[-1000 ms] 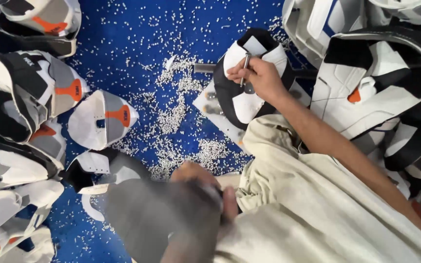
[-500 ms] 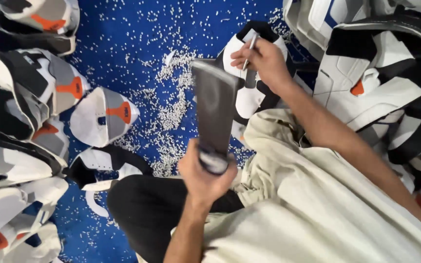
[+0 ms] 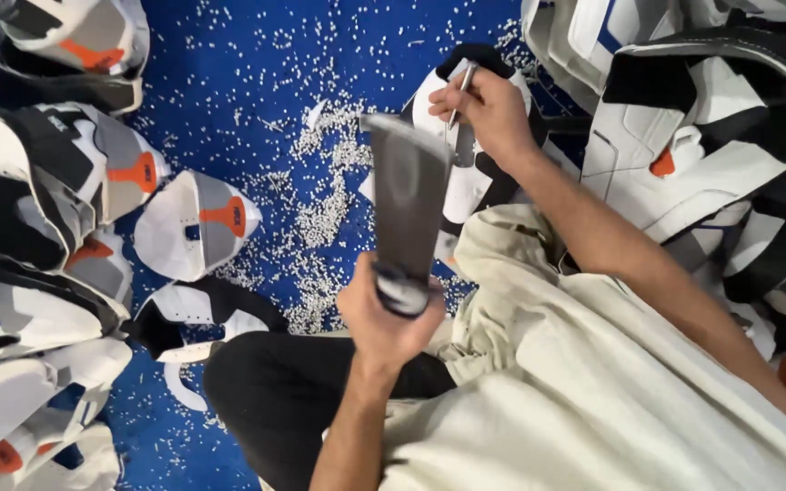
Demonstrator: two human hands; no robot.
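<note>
Your left hand grips a dark flat blade; beyond the blade, your right hand pinches a thin metal tool on a shoe upper.

No packages, signs or screens. Only small orange label patches on shoe uppers: one on white-grey upper left of left hand, another right of right hand.

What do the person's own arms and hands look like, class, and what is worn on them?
Both forearms are bare: no sleeve shows on either one. The left hand and the right hand wear no gloves, and no rings, watch or bands are visible. The loose cream cloth garment covers the torso and lap; black trousers cover one leg.
</note>
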